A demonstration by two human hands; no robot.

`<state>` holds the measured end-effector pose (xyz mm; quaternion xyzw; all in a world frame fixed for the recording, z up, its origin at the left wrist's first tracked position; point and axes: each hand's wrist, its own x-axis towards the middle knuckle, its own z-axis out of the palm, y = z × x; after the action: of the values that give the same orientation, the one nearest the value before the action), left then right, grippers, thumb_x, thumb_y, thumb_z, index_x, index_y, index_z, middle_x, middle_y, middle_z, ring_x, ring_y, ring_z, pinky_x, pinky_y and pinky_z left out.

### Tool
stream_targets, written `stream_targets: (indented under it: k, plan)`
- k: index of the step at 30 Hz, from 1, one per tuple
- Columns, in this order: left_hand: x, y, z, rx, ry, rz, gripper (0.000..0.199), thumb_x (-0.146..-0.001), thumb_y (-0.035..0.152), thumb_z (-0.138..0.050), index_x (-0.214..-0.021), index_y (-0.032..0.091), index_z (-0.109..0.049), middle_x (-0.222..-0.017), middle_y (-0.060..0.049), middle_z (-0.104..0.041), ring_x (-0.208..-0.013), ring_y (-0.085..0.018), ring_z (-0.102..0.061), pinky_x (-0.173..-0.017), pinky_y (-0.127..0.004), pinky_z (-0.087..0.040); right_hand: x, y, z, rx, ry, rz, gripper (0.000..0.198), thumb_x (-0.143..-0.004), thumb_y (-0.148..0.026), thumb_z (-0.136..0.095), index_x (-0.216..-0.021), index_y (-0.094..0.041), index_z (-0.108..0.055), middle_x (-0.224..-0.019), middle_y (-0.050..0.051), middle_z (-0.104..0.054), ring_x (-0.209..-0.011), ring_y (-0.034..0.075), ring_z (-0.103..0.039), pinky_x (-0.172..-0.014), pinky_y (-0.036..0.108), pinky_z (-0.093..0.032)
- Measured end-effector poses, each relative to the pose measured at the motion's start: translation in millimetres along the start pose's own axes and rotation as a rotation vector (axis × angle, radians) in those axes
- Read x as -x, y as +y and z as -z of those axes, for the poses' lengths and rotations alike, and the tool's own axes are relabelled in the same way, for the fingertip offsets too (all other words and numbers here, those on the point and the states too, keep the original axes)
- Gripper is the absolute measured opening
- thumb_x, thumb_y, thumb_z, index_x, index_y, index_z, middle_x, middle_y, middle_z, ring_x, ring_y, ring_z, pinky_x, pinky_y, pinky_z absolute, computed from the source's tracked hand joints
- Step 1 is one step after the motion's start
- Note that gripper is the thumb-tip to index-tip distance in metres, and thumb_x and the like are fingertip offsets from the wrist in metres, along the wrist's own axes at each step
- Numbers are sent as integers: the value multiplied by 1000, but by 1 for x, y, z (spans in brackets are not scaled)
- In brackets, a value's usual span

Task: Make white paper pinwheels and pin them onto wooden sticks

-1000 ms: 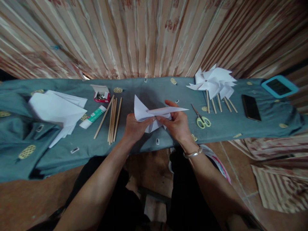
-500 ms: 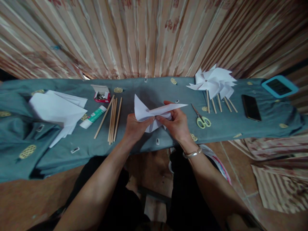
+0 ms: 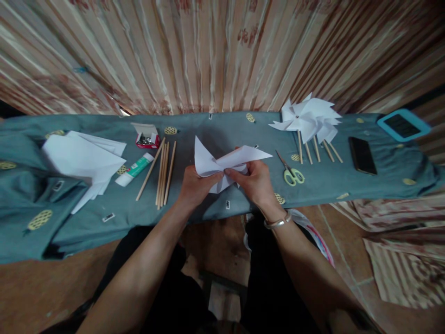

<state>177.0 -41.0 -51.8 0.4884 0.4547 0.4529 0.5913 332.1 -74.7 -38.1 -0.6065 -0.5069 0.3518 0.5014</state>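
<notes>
A white paper pinwheel (image 3: 231, 160) with folded, pointed blades is held above the cloth-covered table, close to its front edge. My left hand (image 3: 196, 185) grips its left side, the thumb pressing near the centre. From the right, my right hand (image 3: 255, 183) pinches it, and that thumb also rests by the centre. The two thumb tips nearly meet there. Behind the paper, most of my other fingers are hidden. No stick shows on this pinwheel.
Left lie folded paper sheets (image 3: 83, 155), a glue stick (image 3: 135, 170), an open red box (image 3: 147, 139) of small metal pieces and several wooden sticks (image 3: 163, 174). Right are scissors (image 3: 292, 174), finished pinwheels (image 3: 309, 116) on sticks, a phone (image 3: 362, 156) and a blue-framed tablet (image 3: 403, 125).
The pinwheel's right blade has tilted slightly, showing more of its face and covering more of my right fingers. Both hands keep their hold in nearly the same place.
</notes>
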Motion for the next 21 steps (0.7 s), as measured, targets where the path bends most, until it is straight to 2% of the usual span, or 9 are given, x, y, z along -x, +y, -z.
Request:
stream_targets:
  k: [4, 9, 11, 13, 15, 17, 19, 21]
  plan:
    - [2, 1, 0, 16, -9, 23, 23, -57, 28, -82, -76, 15, -77, -72, -2, -75, -65, -18, -68, -63, -28, -53, 0, -2, 0, -31, 0, -28, 27, -69, -35, -76, -89, -18, -70, -90, 4, -76, -81, 21, -71, -76, 36, -59]
    - [6, 6, 6, 141, -101, 26, 40, -50, 31, -88, -85, 15, -76, -84, -4, -77, -79, -21, -71, -79, -34, -56, -3, 2, 5, -84, 2, -66, 54, -65, -38, -79, -113, -19, -65, -97, 3, -77, -86, 21, -72, -80, 37, -60]
    - [6, 11, 15, 129, -128, -5, 44, -55, 35, -88, -92, 16, -76, -92, -7, -78, -87, -22, -72, -86, -36, -56, -4, 4, 8, -140, 32, -61, 62, -62, -38, -82, -117, -18, -63, -97, 3, -78, -86, 22, -72, -81, 38, -60]
    - [5, 14, 29, 50, -82, -69, 43, -69, 46, -78, -99, 15, -75, -98, -10, -77, -92, -23, -71, -89, -37, -55, -4, 5, 13, -172, 59, -60, 64, -61, -37, -83, -118, -17, -62, -97, 4, -78, -87, 23, -72, -83, 39, -60]
    - [0, 15, 47, -179, 58, -171, 41, -80, 48, -67, -104, 15, -73, -106, -12, -75, -98, -23, -70, -92, -37, -54, -3, 5, 18, -163, 63, -59, 66, -61, -36, -84, -119, -17, -61, -98, 5, -77, -88, 22, -72, -86, 39, -58]
    - [-8, 12, 65, -557, 169, -281, 32, -83, 35, -64, -107, 16, -72, -114, -12, -72, -100, -24, -69, -94, -39, -53, -1, 5, 21, -144, 57, -54, 68, -62, -37, -83, -122, -16, -60, -97, 5, -77, -87, 22, -72, -87, 40, -58]
    - [-15, 7, 78, -872, 230, -341, 32, -82, 20, -60, -112, 15, -69, -123, -15, -68, -112, -28, -64, -103, -44, -48, 2, 4, 23, -140, 47, -45, 71, -63, -38, -83, -125, -16, -58, -97, 6, -77, -86, 23, -72, -85, 40, -58]
    - [-20, 3, 85, -1060, 226, -347, 37, -82, 14, -57, -118, 13, -66, -126, -18, -66, -118, -31, -62, -105, -44, -46, 5, 3, 24, -128, 34, -41, 73, -64, -39, -83, -128, -16, -56, -97, 6, -77, -85, 23, -72, -83, 40, -58]
